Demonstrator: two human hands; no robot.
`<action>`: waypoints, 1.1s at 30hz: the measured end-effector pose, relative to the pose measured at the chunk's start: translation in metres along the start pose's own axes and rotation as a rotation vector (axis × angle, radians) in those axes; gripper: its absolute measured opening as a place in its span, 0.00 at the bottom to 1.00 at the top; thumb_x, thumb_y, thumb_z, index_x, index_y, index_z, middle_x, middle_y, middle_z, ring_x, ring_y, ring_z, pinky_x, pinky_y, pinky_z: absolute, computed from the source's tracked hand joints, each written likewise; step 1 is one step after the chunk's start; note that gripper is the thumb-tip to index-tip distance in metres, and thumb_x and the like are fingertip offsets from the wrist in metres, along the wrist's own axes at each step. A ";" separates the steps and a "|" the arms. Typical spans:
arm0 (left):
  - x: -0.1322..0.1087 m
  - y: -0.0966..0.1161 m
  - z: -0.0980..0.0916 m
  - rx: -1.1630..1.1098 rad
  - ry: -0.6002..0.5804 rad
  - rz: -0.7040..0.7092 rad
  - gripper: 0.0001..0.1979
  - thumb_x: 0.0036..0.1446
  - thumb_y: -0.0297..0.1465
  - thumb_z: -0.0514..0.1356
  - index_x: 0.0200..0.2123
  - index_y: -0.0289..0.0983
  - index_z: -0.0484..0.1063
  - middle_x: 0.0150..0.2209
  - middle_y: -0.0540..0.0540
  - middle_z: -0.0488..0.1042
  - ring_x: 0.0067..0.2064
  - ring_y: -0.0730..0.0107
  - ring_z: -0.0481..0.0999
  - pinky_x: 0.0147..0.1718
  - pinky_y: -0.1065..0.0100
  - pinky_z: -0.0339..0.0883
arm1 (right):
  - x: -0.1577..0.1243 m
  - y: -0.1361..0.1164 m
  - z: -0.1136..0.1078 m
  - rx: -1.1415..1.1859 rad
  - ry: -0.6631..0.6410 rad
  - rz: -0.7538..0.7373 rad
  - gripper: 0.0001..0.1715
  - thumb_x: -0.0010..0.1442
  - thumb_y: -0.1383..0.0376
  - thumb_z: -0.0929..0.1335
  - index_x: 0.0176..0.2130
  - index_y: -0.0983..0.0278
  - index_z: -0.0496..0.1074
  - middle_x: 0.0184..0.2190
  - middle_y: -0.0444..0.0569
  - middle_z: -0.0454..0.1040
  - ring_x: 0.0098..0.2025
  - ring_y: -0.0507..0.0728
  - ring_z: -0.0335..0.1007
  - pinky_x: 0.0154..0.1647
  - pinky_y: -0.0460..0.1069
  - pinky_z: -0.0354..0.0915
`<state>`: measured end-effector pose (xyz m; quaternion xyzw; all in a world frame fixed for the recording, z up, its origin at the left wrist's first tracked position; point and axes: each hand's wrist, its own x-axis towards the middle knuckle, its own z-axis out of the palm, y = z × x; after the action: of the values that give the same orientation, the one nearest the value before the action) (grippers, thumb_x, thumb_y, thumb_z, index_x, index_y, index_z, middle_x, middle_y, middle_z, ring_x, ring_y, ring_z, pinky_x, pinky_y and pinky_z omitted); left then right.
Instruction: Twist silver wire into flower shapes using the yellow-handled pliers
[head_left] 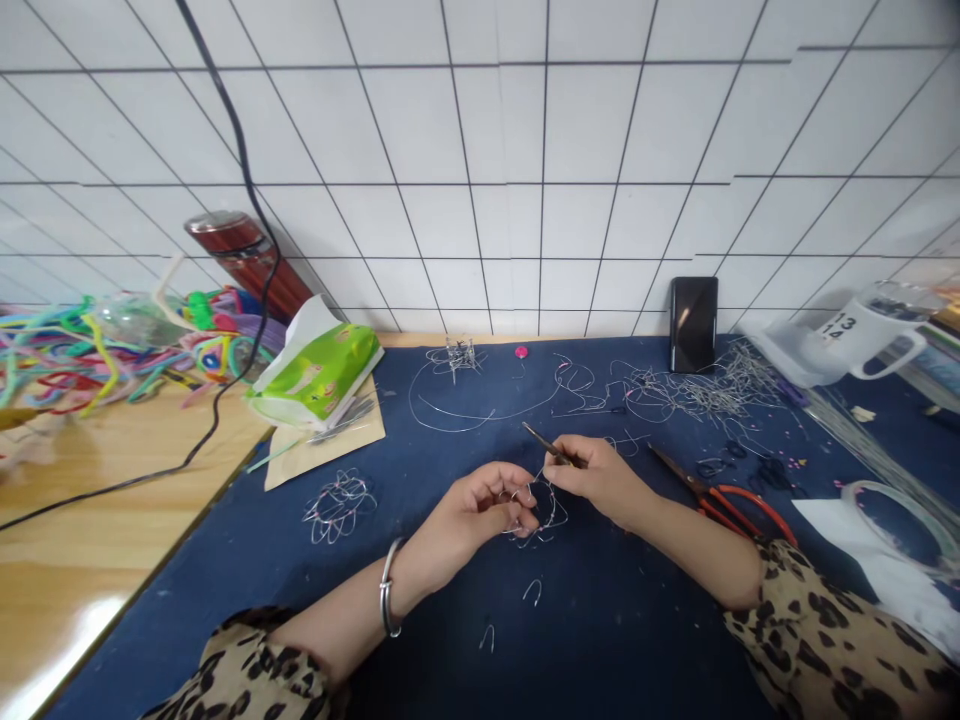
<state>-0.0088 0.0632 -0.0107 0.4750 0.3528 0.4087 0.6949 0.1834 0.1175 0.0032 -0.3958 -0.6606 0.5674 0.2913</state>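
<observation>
The left hand [491, 505]'s fingers pinch a looped, beaded wire [553, 517] between the two hands, above the blue mat [427, 655]. The right hand [592, 475]'s fingers close around a slim dark tool [553, 448] beside it; red-handled scissors [712, 491] lie near the right forearm.

The person wears tan sleeves [840, 640] with dark leopard spots, lower left and lower right; a slim, silvery bangle [385, 592] sits lower left of centre.
</observation>
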 end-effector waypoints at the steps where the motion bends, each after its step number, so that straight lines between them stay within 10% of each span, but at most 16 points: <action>1: 0.000 0.000 0.000 0.003 0.000 -0.002 0.11 0.56 0.22 0.56 0.43 0.35 0.66 0.37 0.45 0.70 0.35 0.69 0.74 0.36 0.66 0.67 | 0.000 0.001 0.000 -0.001 0.000 -0.003 0.06 0.54 0.64 0.65 0.28 0.65 0.65 0.22 0.39 0.57 0.25 0.48 0.50 0.27 0.45 0.50; 33: 0.001 0.006 0.007 0.080 0.092 -0.050 0.08 0.52 0.25 0.61 0.37 0.33 0.65 0.31 0.48 0.72 0.30 0.74 0.74 0.32 0.69 0.68 | -0.001 0.003 0.003 -0.030 0.006 -0.030 0.06 0.54 0.63 0.65 0.28 0.64 0.65 0.23 0.39 0.58 0.26 0.48 0.52 0.28 0.45 0.51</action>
<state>-0.0036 0.0628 -0.0033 0.4741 0.4122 0.3982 0.6684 0.1819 0.1153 -0.0006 -0.3919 -0.6742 0.5519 0.2956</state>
